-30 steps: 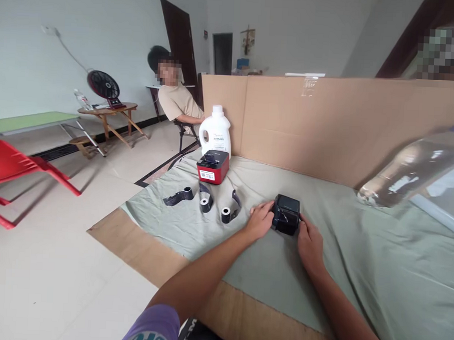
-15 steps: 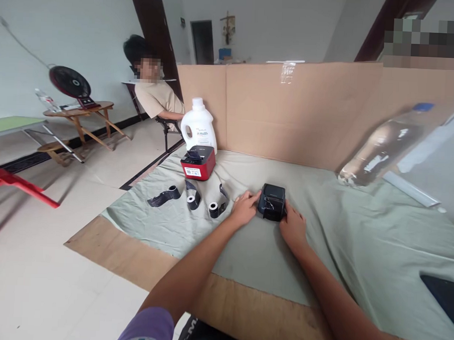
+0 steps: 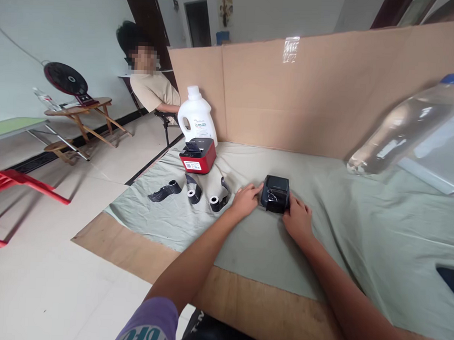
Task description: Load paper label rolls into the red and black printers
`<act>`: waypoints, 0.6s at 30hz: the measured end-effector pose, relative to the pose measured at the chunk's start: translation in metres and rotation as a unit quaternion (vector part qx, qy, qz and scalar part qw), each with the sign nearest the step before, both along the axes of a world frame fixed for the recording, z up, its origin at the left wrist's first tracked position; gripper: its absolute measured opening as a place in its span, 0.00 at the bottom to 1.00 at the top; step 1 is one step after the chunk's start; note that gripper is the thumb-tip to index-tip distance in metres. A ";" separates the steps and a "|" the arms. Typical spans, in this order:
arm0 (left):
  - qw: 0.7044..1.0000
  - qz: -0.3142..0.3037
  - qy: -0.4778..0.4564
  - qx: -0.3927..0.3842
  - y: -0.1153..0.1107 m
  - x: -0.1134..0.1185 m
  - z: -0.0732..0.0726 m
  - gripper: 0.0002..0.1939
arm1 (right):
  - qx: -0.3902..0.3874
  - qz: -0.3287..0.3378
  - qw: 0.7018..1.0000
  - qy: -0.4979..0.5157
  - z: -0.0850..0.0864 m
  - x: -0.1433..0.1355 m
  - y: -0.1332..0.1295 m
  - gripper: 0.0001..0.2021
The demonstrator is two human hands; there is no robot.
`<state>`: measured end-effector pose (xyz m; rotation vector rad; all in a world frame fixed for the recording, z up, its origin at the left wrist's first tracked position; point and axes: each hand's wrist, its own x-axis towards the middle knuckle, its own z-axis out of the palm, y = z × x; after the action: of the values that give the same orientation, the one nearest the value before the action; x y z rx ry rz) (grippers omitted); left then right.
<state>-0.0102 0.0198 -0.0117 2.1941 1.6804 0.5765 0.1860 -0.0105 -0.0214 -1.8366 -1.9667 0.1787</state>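
Note:
A small black portable printer [image 3: 277, 193], boxy, with a glossy dark strip over its front, sits on the green cloth between my hands. My left hand [image 3: 246, 200] presses its outstretched index finger to the printer's left side, the other fingers curled. Along the right side lie the fingers of my right hand [image 3: 299, 214], its thumb mostly hidden. Left of my left hand are three black paper rolls with loose tails: one nearest [image 3: 215, 203], a middle one [image 3: 193, 196] and a far-left one [image 3: 169, 187]. Behind them stands a red and black box-shaped device [image 3: 197, 162].
A white detergent jug [image 3: 199, 118] stands behind the red device. Cardboard [image 3: 282, 102] walls the back of the table. A large clear bottle [image 3: 402, 130] leans at the right, a dark flat object [image 3: 451, 281] lies at the right edge. A person [image 3: 151, 89] sits beyond the table.
The view has shifted slightly, so the table things appear a little higher. Both hands stay against the black printer, with no clear change in how they touch it.

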 end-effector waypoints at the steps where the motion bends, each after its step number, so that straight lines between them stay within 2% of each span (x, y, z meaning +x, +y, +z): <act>1: 1.000 -0.003 -0.005 0.000 0.001 -0.001 -0.001 0.33 | -0.002 0.003 1.000 -0.001 -0.001 0.001 0.001 0.31; 10: 0.999 -0.038 0.007 0.024 0.012 -0.011 -0.001 0.34 | -0.006 0.021 1.000 -0.017 0.002 0.003 0.001 0.32; 18: 0.997 -0.061 0.020 0.054 0.019 -0.012 0.004 0.26 | 0.005 0.023 1.000 0.003 -0.002 0.003 0.002 0.33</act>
<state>-0.0220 0.0386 -0.0079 2.3789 1.5553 0.6091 0.1894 -0.0089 -0.0236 -1.7836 -2.0020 0.1875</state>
